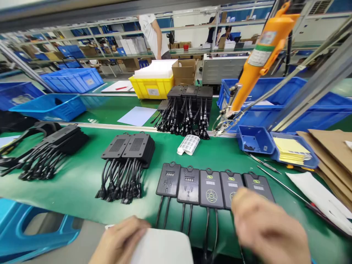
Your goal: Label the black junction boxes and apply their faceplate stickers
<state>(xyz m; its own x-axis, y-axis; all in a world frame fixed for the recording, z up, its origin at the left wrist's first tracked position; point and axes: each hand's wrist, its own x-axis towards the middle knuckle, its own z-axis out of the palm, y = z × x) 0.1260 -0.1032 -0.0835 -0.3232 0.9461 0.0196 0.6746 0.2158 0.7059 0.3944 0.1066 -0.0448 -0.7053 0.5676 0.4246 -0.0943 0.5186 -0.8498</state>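
Note:
In my left hand (122, 240), low in the view, is a white sheet (164, 247) with rounded corners, gripped along its left edge. My right hand (266, 223) is blurred, with its fingers curled in over the right end of a row of black controllers; whatever it may hold is hidden. The two controllers at the left, one of them a bare-faced controller (188, 185), show digit displays and small buttons. The others, such as the labelled controller (211, 189), carry dark face labels with a green logo. Black cables run from them toward me.
Stacked black controllers (128, 148) with bundled cables lie left of the row, more (189, 93) behind. A curled label sheet (188, 144) sits between. An orange electric screwdriver (258, 58) hangs at right above blue bins (254, 139). A screwdriver (264, 164) and cardboard (330, 154) lie right.

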